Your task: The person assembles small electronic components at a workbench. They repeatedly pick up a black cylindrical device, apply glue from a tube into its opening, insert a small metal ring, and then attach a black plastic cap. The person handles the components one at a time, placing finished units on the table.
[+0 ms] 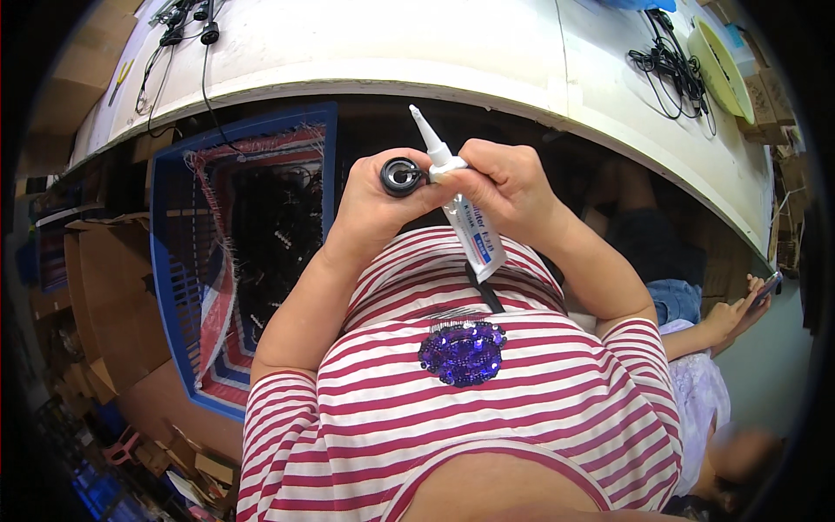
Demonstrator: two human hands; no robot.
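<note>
In front of my chest, my left hand (367, 198) is closed on a round black socket (401, 177) whose open end faces up, with a pale, shiny inside. Close beside it, my right hand (515, 187) grips a glue tube (477, 239) just below its collar. The tube's long white nozzle (426, 129) points up and away from me, beside the socket but apart from its opening. Below the tube hangs a black strip or cable (484, 291); where it leads is hidden.
A white worktable (383, 43) spans the far side, bearing black cables with sockets (209, 35), a cable bundle (670, 74) and a yellow-green basin (718, 70). A blue crate (165, 287) of dark parts stands left. Cardboard boxes (113, 296) lie beyond it. At right, a person holds a phone (765, 289).
</note>
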